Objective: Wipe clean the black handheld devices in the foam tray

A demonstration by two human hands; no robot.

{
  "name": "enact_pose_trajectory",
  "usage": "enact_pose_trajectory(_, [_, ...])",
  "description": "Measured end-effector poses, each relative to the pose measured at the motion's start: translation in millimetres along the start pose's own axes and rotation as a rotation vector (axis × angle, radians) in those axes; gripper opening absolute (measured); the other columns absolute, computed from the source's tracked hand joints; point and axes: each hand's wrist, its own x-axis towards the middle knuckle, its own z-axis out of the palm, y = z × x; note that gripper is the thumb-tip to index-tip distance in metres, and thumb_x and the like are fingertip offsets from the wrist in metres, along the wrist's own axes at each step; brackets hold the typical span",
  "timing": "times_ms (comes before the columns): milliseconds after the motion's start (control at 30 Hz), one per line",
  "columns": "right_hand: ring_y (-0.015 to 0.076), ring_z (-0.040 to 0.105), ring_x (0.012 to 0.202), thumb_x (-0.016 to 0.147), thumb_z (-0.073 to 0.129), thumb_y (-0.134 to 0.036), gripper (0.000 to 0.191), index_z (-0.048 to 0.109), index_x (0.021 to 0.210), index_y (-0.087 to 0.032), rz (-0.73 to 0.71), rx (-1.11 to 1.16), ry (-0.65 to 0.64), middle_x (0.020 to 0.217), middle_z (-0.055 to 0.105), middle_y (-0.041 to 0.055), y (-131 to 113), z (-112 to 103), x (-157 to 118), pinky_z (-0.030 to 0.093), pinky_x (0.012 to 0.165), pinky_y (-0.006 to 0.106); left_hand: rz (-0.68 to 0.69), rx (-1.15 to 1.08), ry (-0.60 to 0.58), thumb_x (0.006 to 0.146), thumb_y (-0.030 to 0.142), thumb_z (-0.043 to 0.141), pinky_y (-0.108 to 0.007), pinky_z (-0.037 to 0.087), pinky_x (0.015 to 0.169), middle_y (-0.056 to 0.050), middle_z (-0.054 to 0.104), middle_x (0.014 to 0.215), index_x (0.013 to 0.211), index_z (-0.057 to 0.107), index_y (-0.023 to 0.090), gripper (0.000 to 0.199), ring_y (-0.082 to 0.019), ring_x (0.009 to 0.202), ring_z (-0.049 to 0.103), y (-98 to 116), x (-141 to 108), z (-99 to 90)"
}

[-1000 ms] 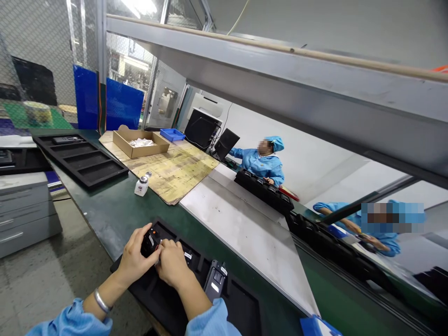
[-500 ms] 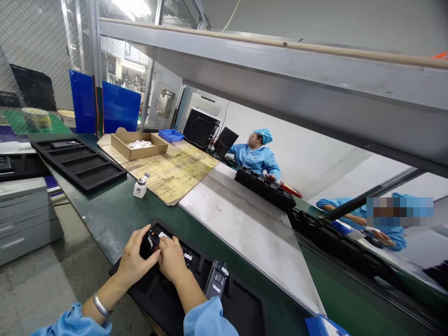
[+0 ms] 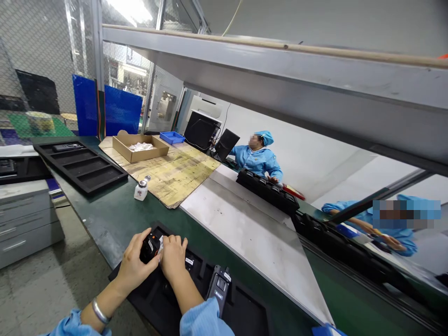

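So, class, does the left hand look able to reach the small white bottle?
Probably yes: only bare green tabletop shows between the left hand and the white bottle, though that hand holds a black device.

A small black gadget (image 3: 149, 247) is up over the black tray (image 3: 248, 305), in the left hand (image 3: 135, 266). It has an orange dot and a white sticker, and fingers hide part of it. A soft white scrap (image 3: 161, 244) is bunched up against its side, pinched in the right hand (image 3: 173, 261). The tray has sunken spots. In one, a long black gadget (image 3: 219, 285) with a white sticker and white letters lies face up.
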Motion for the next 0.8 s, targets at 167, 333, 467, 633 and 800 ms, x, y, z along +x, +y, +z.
enact_pose_trajectory(167, [0.0242,0.056,0.114,0.085,0.052,-0.012,0.039,0.06,0.122,-0.019,-0.032,0.084,0.02,0.118,0.064,0.0105,-5,5,-1,0.027,0.114,0.051,-0.002,0.007,0.024,0.084,0.039,0.067,-0.041,0.053,0.09,-0.01,0.058,0.119,0.137,0.044,0.022,0.06,-0.027,0.106,0.06,1,2,0.1])
enact_pose_trajectory(333, [0.0211,0.045,0.133,0.086,0.049,-0.01,0.053,0.049,0.138,-0.017,-0.041,0.171,0.101,0.144,0.049,0.011,1,-3,-10,0.037,0.112,0.037,-0.001,0.014,0.017,0.085,0.041,0.066,-0.041,0.053,0.09,-0.011,0.058,0.12,0.139,0.043,0.022,0.062,-0.027,0.107,0.061,-7,3,2.7])
enact_pose_trajectory(467, [0.0232,0.045,0.133,0.089,0.047,-0.014,0.046,0.054,0.134,-0.016,0.006,0.268,0.286,0.142,0.051,0.0133,30,-17,-47,0.036,0.114,0.043,-0.004,0.017,-0.014,0.085,0.043,0.066,-0.04,0.052,0.091,-0.01,0.057,0.121,0.142,0.04,0.022,0.066,-0.027,0.108,0.06,-11,3,3.7])
enact_pose_trajectory(633, [0.0266,0.051,0.128,0.096,0.044,-0.036,0.038,0.06,0.127,-0.019,0.183,0.213,0.457,0.136,0.057,0.0129,106,-17,-138,0.042,0.108,0.046,-0.033,0.114,-0.082,0.086,0.044,0.062,-0.039,0.052,0.088,-0.009,0.058,0.119,0.142,0.039,0.024,0.064,-0.027,0.107,0.06,-3,12,7.7])
enact_pose_trajectory(800, [0.0328,0.061,0.113,0.093,0.038,-0.059,0.055,0.066,0.112,-0.016,0.474,0.08,0.66,0.122,0.065,0.0171,179,10,-238,0.048,0.096,0.048,-0.096,0.445,-0.35,0.088,0.044,0.055,-0.039,0.051,0.08,-0.011,0.059,0.111,0.144,0.039,0.018,0.064,-0.029,0.101,0.062,13,39,25.3])
